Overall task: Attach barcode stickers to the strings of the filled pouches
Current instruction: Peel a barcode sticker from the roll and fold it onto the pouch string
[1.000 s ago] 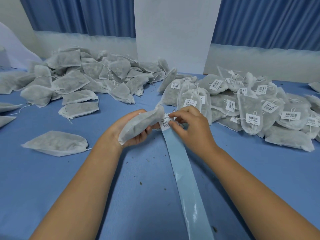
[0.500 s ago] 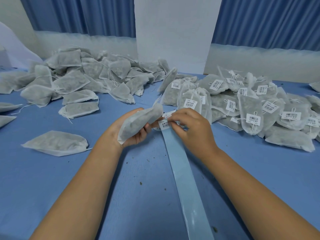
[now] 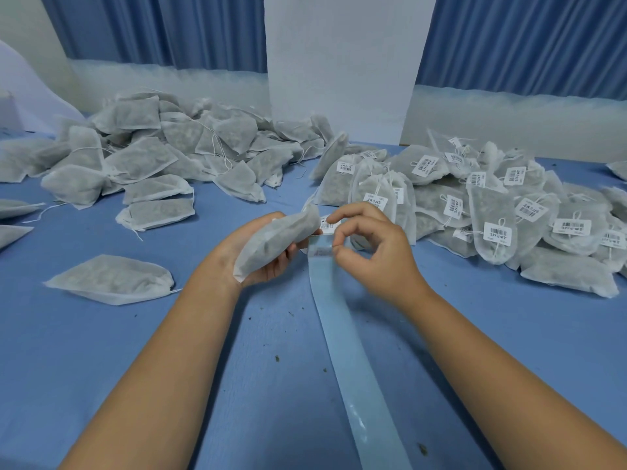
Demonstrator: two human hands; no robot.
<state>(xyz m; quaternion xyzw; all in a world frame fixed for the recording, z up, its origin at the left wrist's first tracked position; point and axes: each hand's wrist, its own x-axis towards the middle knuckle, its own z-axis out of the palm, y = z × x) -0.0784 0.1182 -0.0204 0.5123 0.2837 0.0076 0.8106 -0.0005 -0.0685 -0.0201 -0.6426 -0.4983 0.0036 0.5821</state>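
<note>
Blue cloth covers the table (image 3: 101, 368), speckled with a few dark crumbs, and a pale backing strip (image 3: 353, 354) runs up from the near edge between two bare forearms. At the strip's far end the left hand (image 3: 247, 252) lies palm up with its fingers curled round a filled pouch (image 3: 278, 237), held tilted off the cloth with its upper end toward the right hand (image 3: 376, 252). That hand's fingers are bent in a narrow pinch. Its index fingertip sits on a barcode sticker (image 3: 328, 225) just beside the top of the pouch, while the thumb meets the end of the strip below. Whether the string lies under the sticker cannot be told. To the left, apart from the rest, a single pouch (image 3: 108, 279) lies flat. Farther back on the left spreads a heap of unlabelled pouches (image 3: 152, 157) with loose white strings, and on the right a heap of labelled pouches (image 3: 492, 205), each carrying a white barcode tag. Behind them stand a white panel (image 3: 339, 62) and blue curtains (image 3: 169, 28).
</note>
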